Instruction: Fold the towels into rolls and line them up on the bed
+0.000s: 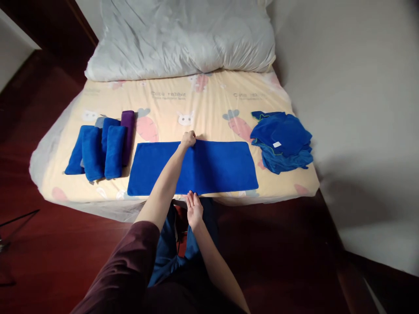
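A blue towel [225, 168] lies spread lengthwise across the front of the bed, with a shaded crease running across its middle. My left hand [188, 138] is closed on the towel's far edge at that crease. At the near edge, directly opposite, my right hand [195, 211] is turned palm up, its fingertips pinching the towel's border. Rolled blue towels [115, 152] are grouped to the left, with a purple rolled towel [128, 135] beside them. To the right sits a loose heap of blue towels [284, 139] with a white tag [276, 144] showing.
The bed [176, 104] has a yellow sheet printed with rabbits and carrots. A pale grey quilt [186, 39] is bunched at the far end. A plain wall [360, 109] borders the right side. Dark red floor [262, 253] lies in front.
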### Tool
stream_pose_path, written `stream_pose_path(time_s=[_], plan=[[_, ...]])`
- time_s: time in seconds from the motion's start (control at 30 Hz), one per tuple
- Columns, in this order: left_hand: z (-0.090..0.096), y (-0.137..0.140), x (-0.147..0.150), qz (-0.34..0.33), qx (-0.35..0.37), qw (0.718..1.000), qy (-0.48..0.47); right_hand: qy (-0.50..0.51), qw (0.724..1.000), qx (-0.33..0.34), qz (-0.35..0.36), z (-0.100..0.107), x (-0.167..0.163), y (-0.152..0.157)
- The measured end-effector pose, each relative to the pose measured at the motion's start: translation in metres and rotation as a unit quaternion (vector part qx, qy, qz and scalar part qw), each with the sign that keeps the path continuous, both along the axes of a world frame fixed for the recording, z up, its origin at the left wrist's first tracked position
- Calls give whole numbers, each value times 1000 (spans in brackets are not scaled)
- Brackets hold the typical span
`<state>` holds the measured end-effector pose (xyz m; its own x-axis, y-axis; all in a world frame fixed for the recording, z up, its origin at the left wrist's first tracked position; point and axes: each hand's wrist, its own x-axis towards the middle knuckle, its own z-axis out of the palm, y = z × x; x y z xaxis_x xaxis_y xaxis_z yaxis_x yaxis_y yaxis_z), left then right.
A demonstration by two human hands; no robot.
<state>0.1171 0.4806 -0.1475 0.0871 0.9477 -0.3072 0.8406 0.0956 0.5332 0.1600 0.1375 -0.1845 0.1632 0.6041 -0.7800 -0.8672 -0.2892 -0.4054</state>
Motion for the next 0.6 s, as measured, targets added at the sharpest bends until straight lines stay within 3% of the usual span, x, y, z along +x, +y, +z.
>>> stream_pose_path(time_s=[0.13, 0.3, 0.47, 0.6], plan=[[18, -8, -3, 4, 9, 1000, -20, -32, 999, 3, 1, 4, -3, -1], [48, -19, -11, 18, 27, 998, -52, -162, 987, -14, -5, 7, -10, -2], [84, -34, -20, 38, 50, 994, -85, -281, 959, 29, -8, 22, -12, -7], [125, -49, -34, 60, 74, 989, -115, -379, 923, 54, -24, 47, 7, -5]])
